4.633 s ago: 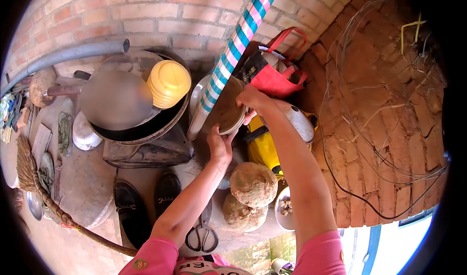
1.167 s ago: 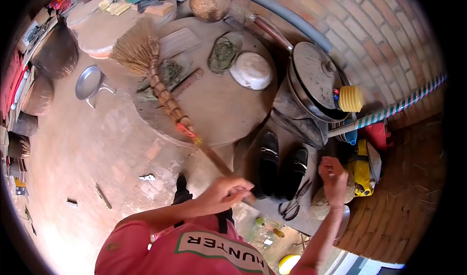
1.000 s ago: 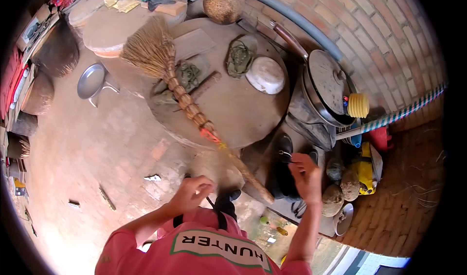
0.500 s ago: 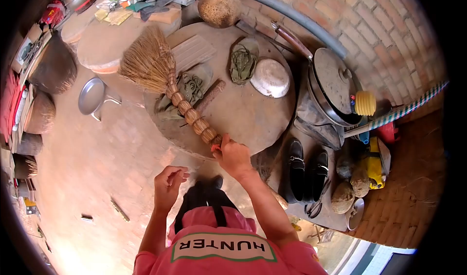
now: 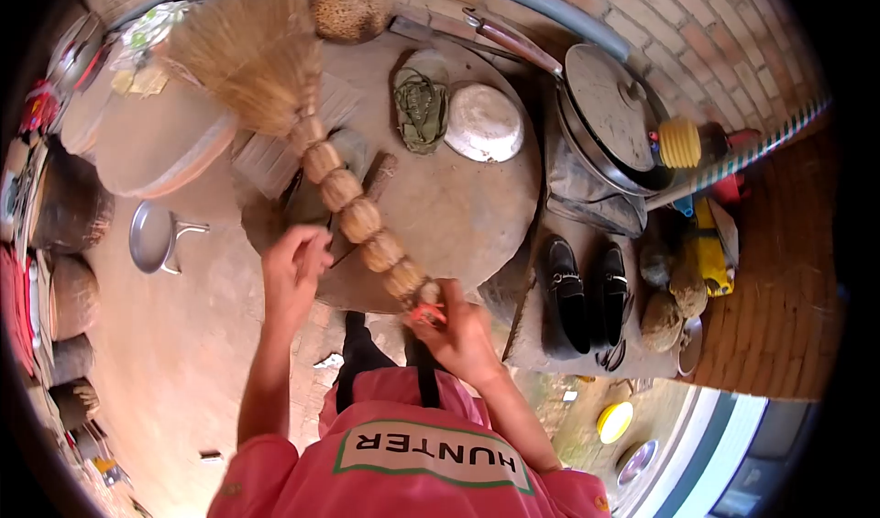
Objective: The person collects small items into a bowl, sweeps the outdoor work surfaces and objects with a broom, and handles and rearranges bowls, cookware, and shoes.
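Note:
My right hand [image 5: 456,333] is wrapped round the handle end of a straw broom [image 5: 359,220], by a red tie. The broom slants up and left, its fan of bristles far from me, raised over the round slab [image 5: 458,211]. To the left of the handle, my left hand [image 5: 298,266] hangs in the air, slightly blurred, with loosely bent fingers and nothing in it. Beyond the handle on the slab lie a pair of green canvas shoes [image 5: 422,107], one partly behind the broom, and an upturned whitish bowl [image 5: 486,122].
A lidded pan [image 5: 610,105] stands by the brick wall at right. Black loafers [image 5: 566,303] rest on a ledge near my right arm. At left, a small metal pan [image 5: 152,236] lies on the floor, with dark pots [image 5: 73,197] along the edge. A round gourd-like object [image 5: 351,5] sits at the back.
The broom has risen towards me and looks larger, its bristles now further back. My left hand has moved up beside the handle. The view has shifted as my body turned.

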The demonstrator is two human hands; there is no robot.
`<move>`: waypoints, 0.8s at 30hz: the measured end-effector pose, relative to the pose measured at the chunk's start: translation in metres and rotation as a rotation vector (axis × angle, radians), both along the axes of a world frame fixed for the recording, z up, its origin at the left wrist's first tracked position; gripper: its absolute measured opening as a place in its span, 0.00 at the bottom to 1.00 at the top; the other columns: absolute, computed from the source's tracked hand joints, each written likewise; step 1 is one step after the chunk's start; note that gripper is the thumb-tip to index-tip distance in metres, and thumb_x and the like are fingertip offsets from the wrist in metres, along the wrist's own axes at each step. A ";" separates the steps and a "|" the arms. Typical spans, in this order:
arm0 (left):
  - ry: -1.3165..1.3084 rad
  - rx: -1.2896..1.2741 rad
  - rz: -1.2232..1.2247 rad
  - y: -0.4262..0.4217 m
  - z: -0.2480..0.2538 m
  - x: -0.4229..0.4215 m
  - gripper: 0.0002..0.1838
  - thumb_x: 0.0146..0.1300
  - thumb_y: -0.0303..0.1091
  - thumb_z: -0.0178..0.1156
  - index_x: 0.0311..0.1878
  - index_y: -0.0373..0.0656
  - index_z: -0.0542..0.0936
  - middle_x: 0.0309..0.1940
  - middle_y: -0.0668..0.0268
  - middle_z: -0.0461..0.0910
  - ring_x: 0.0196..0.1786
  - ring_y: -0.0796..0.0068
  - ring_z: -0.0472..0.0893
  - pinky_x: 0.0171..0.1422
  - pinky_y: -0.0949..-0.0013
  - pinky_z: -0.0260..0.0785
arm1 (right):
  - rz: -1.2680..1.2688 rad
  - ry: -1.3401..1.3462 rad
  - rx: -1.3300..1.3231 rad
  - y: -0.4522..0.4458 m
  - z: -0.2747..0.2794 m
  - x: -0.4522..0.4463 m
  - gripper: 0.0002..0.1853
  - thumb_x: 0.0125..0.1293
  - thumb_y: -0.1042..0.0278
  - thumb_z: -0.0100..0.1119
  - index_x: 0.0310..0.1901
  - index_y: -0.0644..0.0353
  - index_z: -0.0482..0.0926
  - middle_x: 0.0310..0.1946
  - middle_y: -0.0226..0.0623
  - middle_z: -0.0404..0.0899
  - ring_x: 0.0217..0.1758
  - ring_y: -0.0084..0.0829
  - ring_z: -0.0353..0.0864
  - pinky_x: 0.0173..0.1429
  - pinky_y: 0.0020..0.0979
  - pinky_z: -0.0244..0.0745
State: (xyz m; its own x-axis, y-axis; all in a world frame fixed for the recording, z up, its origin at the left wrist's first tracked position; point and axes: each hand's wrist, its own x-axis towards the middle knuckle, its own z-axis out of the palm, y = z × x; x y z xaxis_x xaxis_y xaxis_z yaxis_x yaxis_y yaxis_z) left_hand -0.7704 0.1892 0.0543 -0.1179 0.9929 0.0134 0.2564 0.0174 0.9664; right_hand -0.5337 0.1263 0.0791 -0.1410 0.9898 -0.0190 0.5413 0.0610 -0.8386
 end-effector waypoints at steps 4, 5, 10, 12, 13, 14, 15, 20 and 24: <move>0.251 0.192 -0.282 0.100 -0.015 -0.002 0.07 0.70 0.25 0.55 0.44 0.35 0.81 0.31 0.63 0.83 0.30 0.79 0.80 0.35 0.73 0.72 | -0.242 -0.151 0.019 -0.023 0.006 0.003 0.26 0.56 0.66 0.74 0.52 0.65 0.71 0.28 0.47 0.83 0.31 0.48 0.85 0.33 0.40 0.78; 0.347 0.194 -0.309 0.124 -0.014 0.002 0.06 0.68 0.25 0.56 0.43 0.34 0.81 0.29 0.62 0.82 0.30 0.78 0.81 0.36 0.71 0.73 | -0.310 -0.158 0.006 -0.032 0.006 0.001 0.27 0.55 0.66 0.75 0.52 0.65 0.72 0.28 0.46 0.83 0.30 0.48 0.85 0.33 0.39 0.78; 0.430 0.046 -0.384 0.237 -0.061 0.037 0.13 0.57 0.36 0.66 0.35 0.34 0.83 0.30 0.49 0.83 0.38 0.47 0.84 0.45 0.55 0.75 | -0.649 -0.021 -0.135 -0.101 -0.001 -0.019 0.25 0.53 0.72 0.75 0.50 0.66 0.74 0.25 0.39 0.80 0.27 0.21 0.79 0.32 0.28 0.75; 0.500 -0.189 -0.423 0.272 -0.069 0.050 0.18 0.56 0.43 0.66 0.44 0.38 0.83 0.38 0.50 0.84 0.44 0.48 0.83 0.50 0.55 0.75 | -0.701 -0.034 -0.105 -0.130 -0.008 -0.029 0.25 0.53 0.72 0.76 0.49 0.67 0.73 0.22 0.40 0.80 0.22 0.24 0.78 0.27 0.29 0.74; 0.535 -0.304 -0.438 0.285 -0.073 0.057 0.22 0.56 0.46 0.66 0.48 0.40 0.83 0.43 0.50 0.85 0.47 0.49 0.83 0.52 0.55 0.75 | -0.763 -0.002 -0.218 -0.143 -0.007 -0.034 0.25 0.53 0.71 0.76 0.49 0.67 0.74 0.22 0.40 0.80 0.21 0.24 0.77 0.27 0.28 0.72; 0.561 -0.144 -0.434 0.298 -0.097 0.060 0.26 0.57 0.48 0.66 0.54 0.42 0.80 0.49 0.51 0.82 0.52 0.50 0.81 0.55 0.56 0.74 | -0.775 0.008 -0.147 -0.151 -0.008 -0.042 0.25 0.52 0.72 0.76 0.49 0.67 0.74 0.22 0.39 0.79 0.21 0.22 0.74 0.27 0.26 0.71; 0.583 0.016 -0.427 0.314 -0.139 0.058 0.30 0.57 0.50 0.65 0.59 0.44 0.77 0.56 0.52 0.79 0.56 0.51 0.79 0.58 0.57 0.73 | -0.795 -0.001 -0.167 -0.160 -0.007 -0.047 0.25 0.52 0.72 0.76 0.49 0.67 0.74 0.22 0.39 0.79 0.22 0.21 0.74 0.27 0.26 0.71; 0.123 -0.072 -0.462 0.398 -0.289 0.070 0.38 0.57 0.49 0.66 0.67 0.44 0.66 0.65 0.57 0.68 0.63 0.59 0.71 0.62 0.59 0.68 | -0.889 0.030 -0.203 -0.202 -0.018 -0.055 0.26 0.51 0.73 0.77 0.51 0.67 0.75 0.29 0.34 0.81 0.30 0.18 0.75 0.36 0.25 0.74; 0.090 -0.336 -0.429 0.358 -0.185 0.085 0.10 0.57 0.27 0.65 0.40 0.32 0.79 0.36 0.51 0.82 0.35 0.60 0.83 0.33 0.57 0.74 | -0.954 0.092 -0.235 -0.217 -0.018 -0.048 0.25 0.51 0.72 0.76 0.50 0.67 0.75 0.30 0.35 0.82 0.31 0.17 0.75 0.37 0.24 0.74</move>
